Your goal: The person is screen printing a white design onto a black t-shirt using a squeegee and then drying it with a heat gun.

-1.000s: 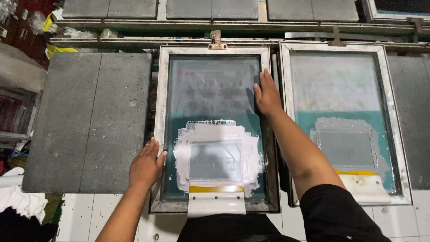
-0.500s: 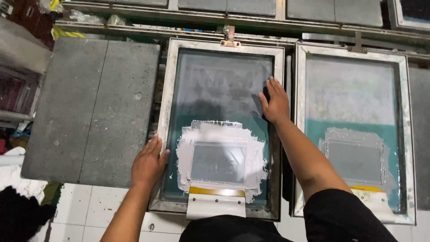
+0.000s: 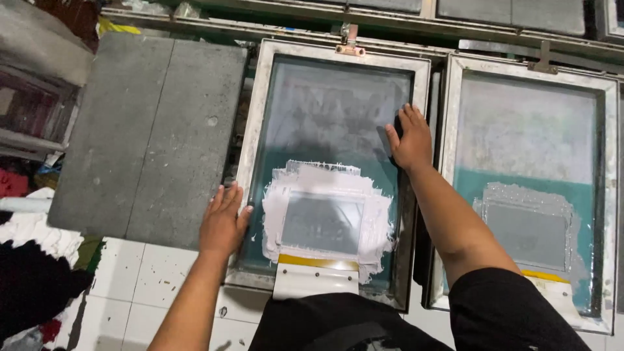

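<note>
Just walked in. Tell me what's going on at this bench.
A person leans over a metal-framed printing screen with both hands on it. The left hand lies flat on the frame's left edge, beside a grey slab. The right hand presses on the mesh near the right edge, over something dark that is mostly hidden. White ink rings a clear rectangle low on the mesh, and a squeegee rests at the near end. A second screen lies to the right, untouched.

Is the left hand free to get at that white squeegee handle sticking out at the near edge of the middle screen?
Probably yes. The left hand lies flat on the near left rim of the middle screen frame, holding nothing, and the white squeegee handle sits close by to its right, with nothing lying between them.
</note>
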